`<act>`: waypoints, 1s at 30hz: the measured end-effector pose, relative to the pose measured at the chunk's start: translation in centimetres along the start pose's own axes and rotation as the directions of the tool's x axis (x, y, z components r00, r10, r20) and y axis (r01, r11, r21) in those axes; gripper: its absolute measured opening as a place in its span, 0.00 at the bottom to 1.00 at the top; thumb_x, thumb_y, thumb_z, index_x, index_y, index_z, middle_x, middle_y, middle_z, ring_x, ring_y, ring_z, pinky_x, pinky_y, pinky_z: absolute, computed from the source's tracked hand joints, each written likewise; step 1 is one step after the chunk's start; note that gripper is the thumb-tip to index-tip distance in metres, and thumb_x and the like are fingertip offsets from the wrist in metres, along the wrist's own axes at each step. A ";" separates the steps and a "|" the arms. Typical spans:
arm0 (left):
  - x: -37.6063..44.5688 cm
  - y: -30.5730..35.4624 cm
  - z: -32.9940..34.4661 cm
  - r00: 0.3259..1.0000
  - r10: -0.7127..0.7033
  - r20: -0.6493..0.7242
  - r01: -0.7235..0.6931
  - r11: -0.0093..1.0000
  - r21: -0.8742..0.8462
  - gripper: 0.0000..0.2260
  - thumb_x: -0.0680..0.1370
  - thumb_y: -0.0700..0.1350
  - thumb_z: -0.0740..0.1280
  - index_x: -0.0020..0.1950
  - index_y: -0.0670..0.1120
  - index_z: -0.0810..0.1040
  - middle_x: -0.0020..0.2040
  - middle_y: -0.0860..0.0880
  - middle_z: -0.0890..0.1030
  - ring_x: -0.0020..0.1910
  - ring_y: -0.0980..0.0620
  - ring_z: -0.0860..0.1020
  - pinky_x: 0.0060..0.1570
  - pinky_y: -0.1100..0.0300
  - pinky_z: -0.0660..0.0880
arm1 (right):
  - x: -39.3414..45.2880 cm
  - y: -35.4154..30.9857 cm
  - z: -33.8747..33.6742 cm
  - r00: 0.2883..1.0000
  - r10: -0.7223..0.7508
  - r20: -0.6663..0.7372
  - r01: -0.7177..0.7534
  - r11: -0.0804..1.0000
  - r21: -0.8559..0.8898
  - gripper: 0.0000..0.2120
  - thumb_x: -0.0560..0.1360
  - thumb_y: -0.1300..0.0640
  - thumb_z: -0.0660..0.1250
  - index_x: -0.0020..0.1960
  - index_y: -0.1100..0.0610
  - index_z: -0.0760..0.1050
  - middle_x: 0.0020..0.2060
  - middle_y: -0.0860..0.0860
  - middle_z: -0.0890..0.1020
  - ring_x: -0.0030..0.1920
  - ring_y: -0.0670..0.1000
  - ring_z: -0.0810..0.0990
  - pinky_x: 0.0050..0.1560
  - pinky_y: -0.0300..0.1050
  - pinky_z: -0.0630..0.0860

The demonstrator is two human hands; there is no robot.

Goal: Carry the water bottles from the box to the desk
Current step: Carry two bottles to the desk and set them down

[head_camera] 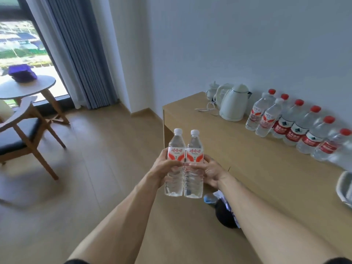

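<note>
head view: the left hand [165, 164] grips one white-capped water bottle [174, 162] and the right hand [209, 169] grips a second white-capped water bottle [194, 164]; the two stand upright, side by side and touching, held in the air above the floor near the desk [247, 168]. on the desk, along the wall, stand two more white-capped bottles [264, 117] and six red-capped bottles [304, 128], beside a white electric kettle [233, 103].
</note>
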State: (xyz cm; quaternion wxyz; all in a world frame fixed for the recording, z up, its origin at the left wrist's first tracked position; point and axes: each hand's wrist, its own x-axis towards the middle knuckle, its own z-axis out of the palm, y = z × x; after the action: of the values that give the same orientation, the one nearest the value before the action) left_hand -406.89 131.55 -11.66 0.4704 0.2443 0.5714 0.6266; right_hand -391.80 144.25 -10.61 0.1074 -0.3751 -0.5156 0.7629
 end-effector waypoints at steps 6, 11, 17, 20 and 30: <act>8.1 1.0 2.4 0.985 -0.089 0.151 0.095 0.995 -0.036 0.31 0.68 0.33 0.76 0.69 0.43 0.72 0.63 0.33 0.79 0.59 0.34 0.81 0.60 0.34 0.77 | 2.6 -3.0 -3.6 0.986 -0.028 -0.167 0.036 0.999 0.041 0.28 0.70 0.66 0.77 0.67 0.55 0.74 0.55 0.56 0.85 0.53 0.57 0.85 0.60 0.62 0.78; 13.3 1.7 7.4 0.975 -0.135 0.176 0.151 0.985 -0.081 0.33 0.64 0.48 0.82 0.66 0.45 0.76 0.59 0.36 0.83 0.55 0.35 0.83 0.57 0.34 0.78 | 3.9 -4.3 -8.7 0.954 -0.047 -0.295 0.079 0.992 0.099 0.28 0.68 0.66 0.79 0.65 0.54 0.74 0.54 0.56 0.86 0.51 0.56 0.85 0.55 0.56 0.79; 19.7 1.4 14.3 0.982 -0.130 0.137 0.112 0.985 0.135 0.17 0.76 0.55 0.75 0.62 0.54 0.77 0.55 0.43 0.85 0.59 0.34 0.81 0.60 0.37 0.78 | 5.6 -6.0 -15.9 0.910 -0.058 -0.412 0.126 0.982 0.140 0.26 0.68 0.64 0.80 0.63 0.53 0.75 0.54 0.56 0.86 0.52 0.56 0.84 0.48 0.51 0.78; 22.3 1.6 18.0 0.975 -0.156 0.157 0.123 0.971 0.203 0.20 0.75 0.56 0.75 0.65 0.55 0.75 0.53 0.45 0.85 0.56 0.38 0.82 0.47 0.46 0.78 | 6.1 -6.9 -19.7 0.891 -0.068 -0.448 0.146 0.979 0.142 0.26 0.68 0.65 0.80 0.63 0.54 0.75 0.53 0.57 0.86 0.50 0.56 0.85 0.50 0.54 0.79; 28.9 1.8 27.3 0.916 -0.122 0.382 -0.021 0.936 0.351 0.30 0.62 0.49 0.82 0.62 0.47 0.78 0.47 0.43 0.86 0.42 0.45 0.83 0.50 0.52 0.79 | 6.1 -7.9 -30.4 0.783 -0.138 -0.607 0.227 0.971 0.072 0.28 0.64 0.71 0.79 0.58 0.52 0.78 0.49 0.51 0.86 0.49 0.49 0.84 0.43 0.39 0.76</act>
State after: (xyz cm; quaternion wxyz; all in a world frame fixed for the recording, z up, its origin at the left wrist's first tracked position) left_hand -397.11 170.08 -10.39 0.5423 0.4306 0.5714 0.4403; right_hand -377.01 172.56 -12.25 0.3640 -0.5357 -0.4340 0.6262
